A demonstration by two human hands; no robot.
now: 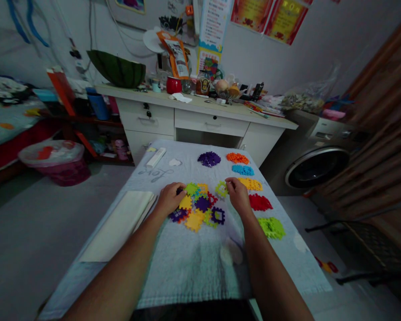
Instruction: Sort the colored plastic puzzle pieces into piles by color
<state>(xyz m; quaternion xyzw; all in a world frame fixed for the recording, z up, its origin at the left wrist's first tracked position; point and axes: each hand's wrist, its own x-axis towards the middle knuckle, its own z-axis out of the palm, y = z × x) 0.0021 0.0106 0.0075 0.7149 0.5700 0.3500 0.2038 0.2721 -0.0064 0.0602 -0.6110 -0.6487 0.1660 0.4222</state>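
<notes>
My right hand (238,195) pinches a lime-green interlocking plastic tile (221,189) with a window-like opening, just right of a mixed pile. At the pile's left edge, my left hand (169,198) has its fingers curled in against the pieces. What exactly lies between them is partly hidden; a solid lime tile (190,189) is right at the fingertips. The pile holds several notched tiles, among them a purple tile (202,204), a yellow tile (194,220) and a dark purple frame tile (218,210).
Sorted heaps line the right side: orange pieces (238,158), blue pieces (243,170), yellow pieces (250,184), red pieces (260,202), green pieces (272,228). Purple pieces (209,159) lie at the far middle. Folded cloth (116,227) and a white power strip (156,158) are on the left.
</notes>
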